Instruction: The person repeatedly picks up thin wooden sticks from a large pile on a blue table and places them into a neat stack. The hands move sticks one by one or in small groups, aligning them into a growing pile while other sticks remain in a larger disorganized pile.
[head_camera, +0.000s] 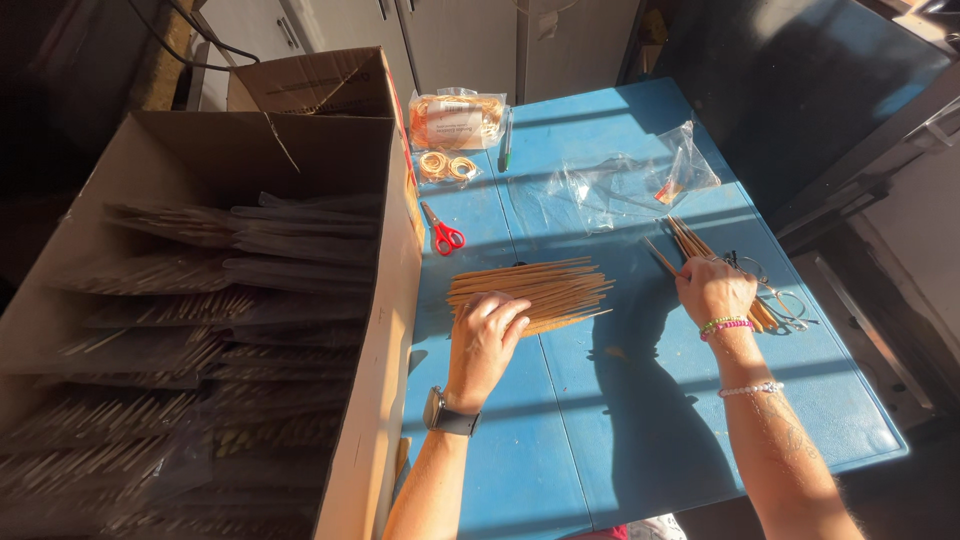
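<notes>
A flat pile of thin wooden sticks (540, 288) lies in the middle of the blue table (600, 440). My left hand (484, 340) rests on the near left end of that pile, fingers curled over the stick ends. My right hand (713, 290) is closed around a smaller bunch of sticks (688, 240) that fans up and away from it, with more stick ends poking out behind the wrist. A bunch of rubber bands or wire loops (775, 290) lies just right of that hand.
A large open cardboard box (385, 330) packed with bagged stick bundles stands at the left. Red-handled scissors (444, 232), loose rubber bands (446, 165), a bag of rubber bands (458, 118), a pen (507, 140) and clear plastic bags (620, 185) lie at the far side.
</notes>
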